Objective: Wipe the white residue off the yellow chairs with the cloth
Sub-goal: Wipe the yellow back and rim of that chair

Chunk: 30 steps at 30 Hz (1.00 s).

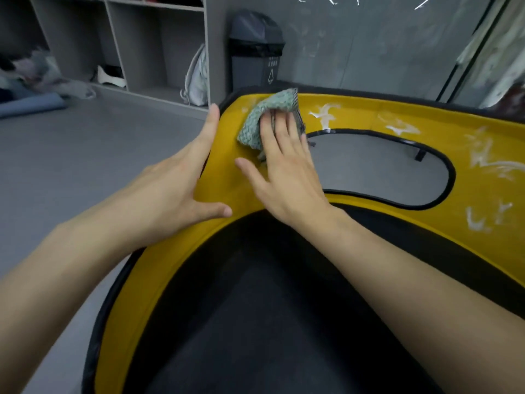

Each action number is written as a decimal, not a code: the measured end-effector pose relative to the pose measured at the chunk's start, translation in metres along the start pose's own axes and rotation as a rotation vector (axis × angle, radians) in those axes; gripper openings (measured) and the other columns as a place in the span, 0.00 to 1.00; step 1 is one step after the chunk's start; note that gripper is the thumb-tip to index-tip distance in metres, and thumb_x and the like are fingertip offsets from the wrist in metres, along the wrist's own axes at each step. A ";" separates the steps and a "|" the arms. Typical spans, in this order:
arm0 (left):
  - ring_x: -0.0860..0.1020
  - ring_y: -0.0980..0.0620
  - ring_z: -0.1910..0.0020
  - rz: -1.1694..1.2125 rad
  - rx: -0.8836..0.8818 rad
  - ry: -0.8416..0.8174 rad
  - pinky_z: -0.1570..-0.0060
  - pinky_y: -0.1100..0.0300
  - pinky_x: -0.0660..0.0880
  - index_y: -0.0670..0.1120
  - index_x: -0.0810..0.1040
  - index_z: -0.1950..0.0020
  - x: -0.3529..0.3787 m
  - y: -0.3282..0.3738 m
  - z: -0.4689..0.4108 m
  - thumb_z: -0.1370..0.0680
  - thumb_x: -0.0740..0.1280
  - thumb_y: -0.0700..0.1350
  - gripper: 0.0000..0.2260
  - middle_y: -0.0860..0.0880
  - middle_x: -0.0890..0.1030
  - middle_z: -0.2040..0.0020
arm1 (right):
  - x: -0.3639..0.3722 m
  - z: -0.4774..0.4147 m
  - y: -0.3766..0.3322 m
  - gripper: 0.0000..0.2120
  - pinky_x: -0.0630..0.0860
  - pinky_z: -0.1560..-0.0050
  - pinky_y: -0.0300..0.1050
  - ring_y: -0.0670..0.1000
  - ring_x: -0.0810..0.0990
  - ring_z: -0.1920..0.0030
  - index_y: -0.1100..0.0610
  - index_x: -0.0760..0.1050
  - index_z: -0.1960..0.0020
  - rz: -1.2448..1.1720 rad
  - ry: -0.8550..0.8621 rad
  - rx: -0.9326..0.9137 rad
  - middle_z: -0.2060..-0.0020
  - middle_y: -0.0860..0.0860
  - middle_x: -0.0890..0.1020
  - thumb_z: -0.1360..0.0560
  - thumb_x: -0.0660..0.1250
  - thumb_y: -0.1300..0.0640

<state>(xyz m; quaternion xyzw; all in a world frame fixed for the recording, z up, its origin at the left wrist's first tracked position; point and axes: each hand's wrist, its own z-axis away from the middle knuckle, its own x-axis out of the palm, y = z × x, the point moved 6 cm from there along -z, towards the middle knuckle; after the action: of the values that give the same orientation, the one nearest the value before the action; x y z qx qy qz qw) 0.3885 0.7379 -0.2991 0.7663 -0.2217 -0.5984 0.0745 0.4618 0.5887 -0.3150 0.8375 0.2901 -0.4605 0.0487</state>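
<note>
Fingers [281, 129] of right hand [287, 177] lay flat upon teal knitted cloth [255, 123], white residue streaks [324, 116] extending rightward along yellow chair back [358, 110].

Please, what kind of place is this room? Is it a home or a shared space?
Probably a shared indoor space, perhaps a studio or office storage corner: grey open cubby shelves, a backpack leaning in one bay, and a lidded waste bin standing beside them.

Cloth [265, 118] on chair back [369, 118] (left end); bin [255, 49] behind.
</note>
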 end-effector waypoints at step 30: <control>0.73 0.45 0.31 0.002 -0.044 0.102 0.36 0.51 0.71 0.72 0.31 0.26 -0.001 -0.001 0.001 0.28 0.76 0.53 0.55 0.50 0.71 0.25 | 0.004 0.010 -0.031 0.29 0.45 0.22 0.59 0.54 0.40 0.20 0.54 0.45 0.18 -0.105 0.044 -0.155 0.19 0.52 0.50 0.16 0.48 0.49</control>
<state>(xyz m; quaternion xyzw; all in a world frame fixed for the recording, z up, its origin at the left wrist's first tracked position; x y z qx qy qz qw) 0.3872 0.7392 -0.2993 0.7939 -0.2052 -0.5631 0.1031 0.4403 0.6126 -0.3183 0.8247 0.3693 -0.4203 0.0826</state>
